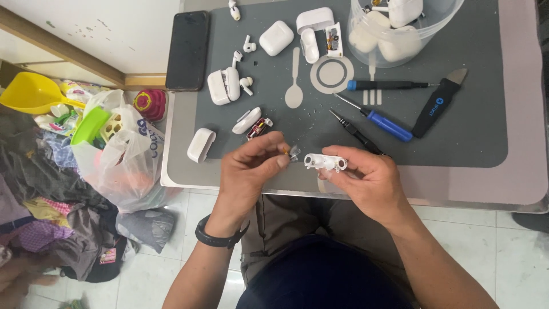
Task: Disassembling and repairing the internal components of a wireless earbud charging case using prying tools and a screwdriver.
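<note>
My right hand [369, 177] pinches a small white plastic inner frame [325, 162] from an earbud case, held level over the front edge of the grey work mat [463, 131]. My left hand [249, 171], with a black band at the wrist, grips a tiny metal and orange part [290, 151] between thumb and fingertips, just left of the white frame. The two pieces are close together but apart.
On the mat lie opened white earbud cases [224, 86], loose earbuds [249, 44], a black phone [187, 50], a blue screwdriver [380, 121], a black screwdriver [357, 133], a black pry tool [437, 104] and a clear tub of cases [400, 28]. A plastic bag [123, 154] and clothes lie on the floor at left.
</note>
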